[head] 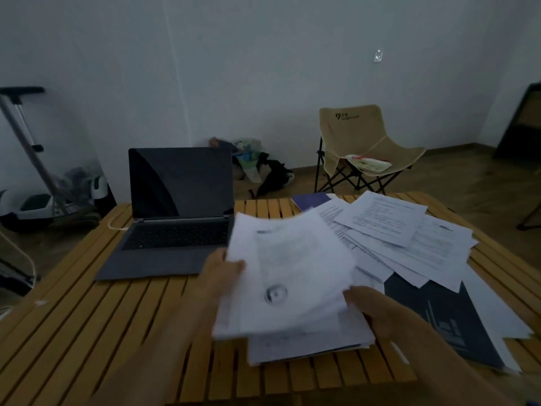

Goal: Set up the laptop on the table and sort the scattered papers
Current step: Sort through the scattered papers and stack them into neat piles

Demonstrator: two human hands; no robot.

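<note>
Both hands grasp a blurred sheaf of papers (288,276), left hand (221,269) at its left edge, right hand (370,307) at its right, above the slatted desk (87,332), right of the open laptop (175,218).

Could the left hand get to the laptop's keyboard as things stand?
Probably not at once: the left hand grips the paper stack. The path to the laptop beside it looks free.

Folding chair (355,133): a dark logo mark with one line of print on the backrest, too small to read. Scattered papers (380,221) and the held sheet (281,273): printed text, blurred, illegible.
</note>
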